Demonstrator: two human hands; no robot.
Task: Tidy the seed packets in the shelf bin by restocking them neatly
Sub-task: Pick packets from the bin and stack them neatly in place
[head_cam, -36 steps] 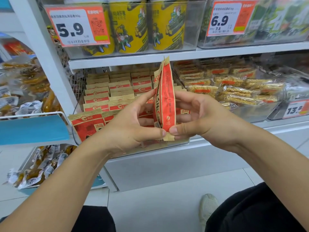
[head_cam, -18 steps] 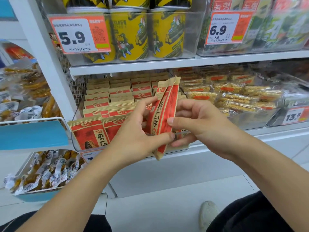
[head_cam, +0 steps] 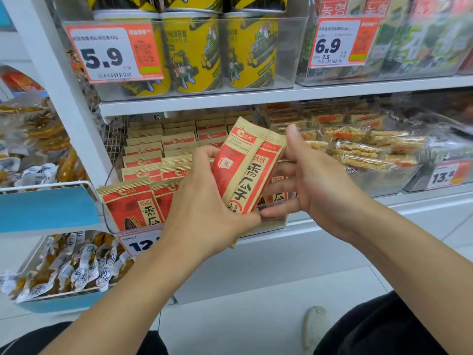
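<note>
My left hand (head_cam: 204,213) grips a small stack of red and tan seed packets (head_cam: 245,170) by its lower end, tilted with the tops leaning right. My right hand (head_cam: 314,185) is beside the stack on the right, fingers spread and thumb raised, its fingertips touching the stack's lower right edge. Behind my hands the clear shelf bin (head_cam: 271,224) holds rows of the same seed packets (head_cam: 153,160), standing upright, with two larger ones (head_cam: 133,206) at the front left.
A shelf above carries yellow cans (head_cam: 192,52) and price tags. To the right lies a bin of wrapped snack bars (head_cam: 363,149). On the left a blue-edged rack (head_cam: 46,208) holds small wrapped snacks, with another below. My shoe (head_cam: 316,326) rests on the white floor.
The stack has tipped from upright to leaning right, its printed faces now turned toward me. My right hand has let go of its pinch and spread open. The view has shifted slightly downward.
</note>
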